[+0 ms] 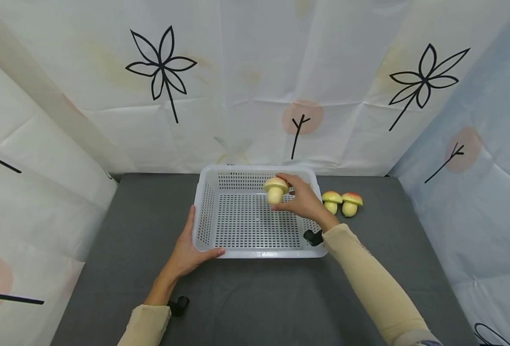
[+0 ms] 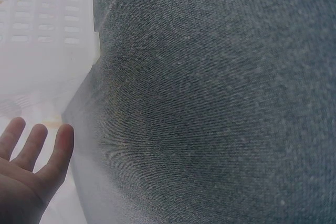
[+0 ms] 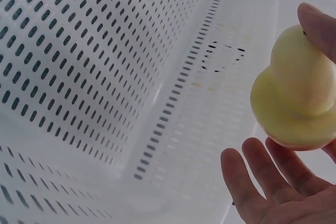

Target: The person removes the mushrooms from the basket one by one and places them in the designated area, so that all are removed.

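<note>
My right hand point(image 1: 299, 196) pinches a toy mushroom point(image 1: 275, 191) between thumb and fingers, above the right part of a white perforated plastic basket point(image 1: 259, 254). The mushroom has a yellowish cap with a reddish top and a pale stem, which points down. In the right wrist view the stem point(image 3: 302, 72) lies by the thumb, with several fingers spread below the cap. My left hand point(image 1: 190, 250) is at the basket's front left corner, its fingers straight along the left side and its thumb over the front rim. In the left wrist view its fingers point(image 2: 58, 156) look extended.
Two more toy mushrooms, one point(image 1: 332, 202) beside the other point(image 1: 351, 203), stand on the grey cloth-covered table point(image 1: 255, 302) just right of the basket. White printed curtains point(image 1: 246, 72) hang behind the table and at both sides.
</note>
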